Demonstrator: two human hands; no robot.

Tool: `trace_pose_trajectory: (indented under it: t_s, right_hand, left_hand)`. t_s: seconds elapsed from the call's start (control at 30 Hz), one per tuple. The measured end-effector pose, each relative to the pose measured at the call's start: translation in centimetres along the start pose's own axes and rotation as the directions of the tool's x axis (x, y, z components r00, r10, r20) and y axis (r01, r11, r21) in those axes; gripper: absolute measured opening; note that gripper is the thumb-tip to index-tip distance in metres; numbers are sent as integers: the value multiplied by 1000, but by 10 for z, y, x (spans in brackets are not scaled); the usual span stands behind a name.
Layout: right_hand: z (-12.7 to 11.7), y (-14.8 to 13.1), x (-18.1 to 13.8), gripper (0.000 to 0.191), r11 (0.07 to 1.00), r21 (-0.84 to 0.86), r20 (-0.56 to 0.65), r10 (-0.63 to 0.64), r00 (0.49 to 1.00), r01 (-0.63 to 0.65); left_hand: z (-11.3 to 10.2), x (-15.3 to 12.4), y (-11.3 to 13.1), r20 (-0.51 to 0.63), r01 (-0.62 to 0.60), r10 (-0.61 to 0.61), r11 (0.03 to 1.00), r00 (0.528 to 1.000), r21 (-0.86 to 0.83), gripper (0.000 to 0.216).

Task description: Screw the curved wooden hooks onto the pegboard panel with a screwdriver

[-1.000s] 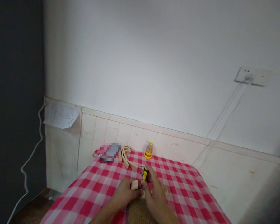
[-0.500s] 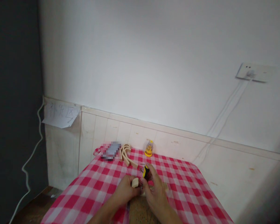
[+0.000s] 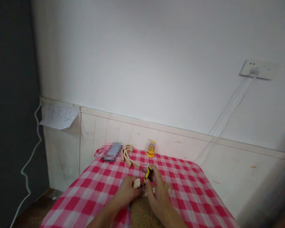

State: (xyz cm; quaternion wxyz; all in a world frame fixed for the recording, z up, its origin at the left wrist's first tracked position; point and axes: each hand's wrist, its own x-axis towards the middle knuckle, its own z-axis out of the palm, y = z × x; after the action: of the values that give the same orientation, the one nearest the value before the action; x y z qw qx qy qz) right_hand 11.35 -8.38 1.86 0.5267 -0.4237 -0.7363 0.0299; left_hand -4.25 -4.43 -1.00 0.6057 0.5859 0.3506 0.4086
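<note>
My right hand [image 3: 158, 190] is closed around a yellow and black screwdriver [image 3: 148, 172], whose handle leans up and to the right. My left hand [image 3: 129, 191] grips a pale wooden piece [image 3: 137, 183] with a rounded end. The screwdriver's lower end meets the work between both hands, where the fingers hide the detail. Under the hands lies a brown wooden board [image 3: 144, 212]. Just beyond the fingers, small dark metal bits [image 3: 143, 169] lie on the cloth.
Curved pale wooden pieces [image 3: 128, 158] lie at the table's far side, beside a blurred grey object [image 3: 112, 152]. A yellow-based clear container [image 3: 151, 148] stands near the wall. The checked tablecloth [image 3: 90, 190] covers the table. A socket [image 3: 258, 69] with cables is on the wall.
The screwdriver handle has tilted slightly and more of its yellow side shows. Both hands stay at the same spot; the whole view has shifted a little.
</note>
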Motion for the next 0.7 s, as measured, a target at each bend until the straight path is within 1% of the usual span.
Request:
trace_pose_trajectory:
  t_s: [0.13, 0.27, 0.4, 0.5, 0.7]
  right_hand:
    - [2, 4, -3, 51, 1000, 7, -14, 30, 999, -30]
    - [-1, 2, -1, 49, 999, 3, -5, 54, 999, -54]
    - [-4, -2, 1, 47, 996, -32, 10, 79, 997, -79]
    - [-5, -4, 3, 47, 996, -44, 8, 71, 997, -71]
    - [-5, -8, 7, 45, 997, -48, -13, 53, 998, -54]
  left_hand:
    - [1, 0, 1, 8, 11, -11, 1000, 1000, -12, 16]
    - [1, -2, 3, 8, 19, -19, 1000, 1000, -8, 15]
    - [1, -3, 5, 7, -8, 8, 1000, 1000, -1, 21]
    - [0, -4, 6, 16, 1, -1, 1000, 1000, 16, 23]
    - [0, -3, 4, 14, 20, -21, 1000, 1000, 10, 18]
